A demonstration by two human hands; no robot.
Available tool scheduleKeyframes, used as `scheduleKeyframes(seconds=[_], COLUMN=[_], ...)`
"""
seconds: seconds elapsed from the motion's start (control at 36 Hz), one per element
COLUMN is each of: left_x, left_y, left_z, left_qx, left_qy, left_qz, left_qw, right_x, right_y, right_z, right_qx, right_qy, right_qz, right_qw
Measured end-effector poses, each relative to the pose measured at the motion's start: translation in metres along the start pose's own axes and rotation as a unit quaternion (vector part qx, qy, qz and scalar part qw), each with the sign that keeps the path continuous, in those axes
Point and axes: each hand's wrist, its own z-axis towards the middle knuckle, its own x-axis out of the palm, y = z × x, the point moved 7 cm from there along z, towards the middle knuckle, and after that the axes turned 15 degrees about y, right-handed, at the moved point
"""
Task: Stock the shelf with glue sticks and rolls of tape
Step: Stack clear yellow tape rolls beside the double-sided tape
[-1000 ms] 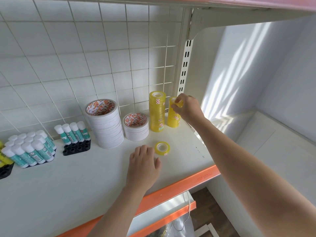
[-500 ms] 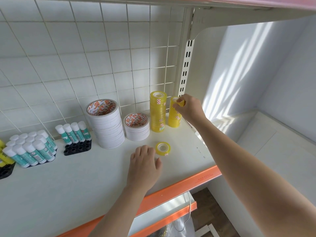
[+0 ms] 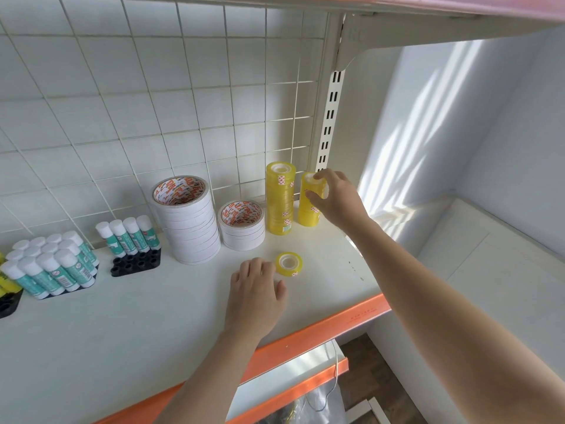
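My right hand (image 3: 336,197) pinches the top yellow tape roll (image 3: 315,182) of a short yellow stack (image 3: 307,214) at the back right of the white shelf (image 3: 122,325). A taller yellow stack (image 3: 279,200) stands just left of it. A single yellow tape roll (image 3: 289,263) lies flat on the shelf, and the fingertips of my left hand (image 3: 255,289) rest on the shelf right beside it. Two stacks of white tape, a tall one (image 3: 186,221) and a low one (image 3: 242,226), stand further left. Glue sticks (image 3: 130,235) stand in a black tray, with a fuller group (image 3: 52,264) at far left.
A white wire grid (image 3: 183,102) backs the shelf, with a slotted upright (image 3: 330,117) at its right end. The shelf's front edge is orange (image 3: 321,328). Another shelf (image 3: 458,7) hangs overhead, and a lower shelf (image 3: 290,384) shows below.
My right hand has barely shifted on top of the short yellow stack, its fingers settling round the top roll. The left hand stays beside the loose roll.
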Motion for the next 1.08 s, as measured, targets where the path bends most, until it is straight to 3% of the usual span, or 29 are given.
scheduleKeyframes(seconds=[0.17,0.28,0.42,0.81,1.08], left_x=[0.000,-0.004,-0.005,-0.003,-0.004], left_y=[0.000,-0.003,-0.003,-0.003,-0.003], left_z=[0.000,0.000,0.000,0.001,-0.001], left_qx=[-0.003,0.002,-0.003,-0.013,-0.007], left_qy=[0.004,-0.004,0.002,0.023,0.011], left_qz=[-0.001,0.010,0.017,0.011,0.003], left_qw=[1.000,1.000,1.000,1.000,1.000], right_x=[0.005,0.047,0.085,0.090,0.092], right_y=[0.008,0.010,-0.007,0.002,0.008], right_z=[-0.048,-0.084,-0.107,-0.094,-0.082], right_qx=[-0.074,-0.128,-0.057,-0.066,-0.062], right_qy=[-0.083,0.012,0.106,0.176,0.169], right_qz=[-0.021,-0.053,-0.048,-0.155,-0.196], right_qw=[0.994,0.990,0.992,0.970,0.964])
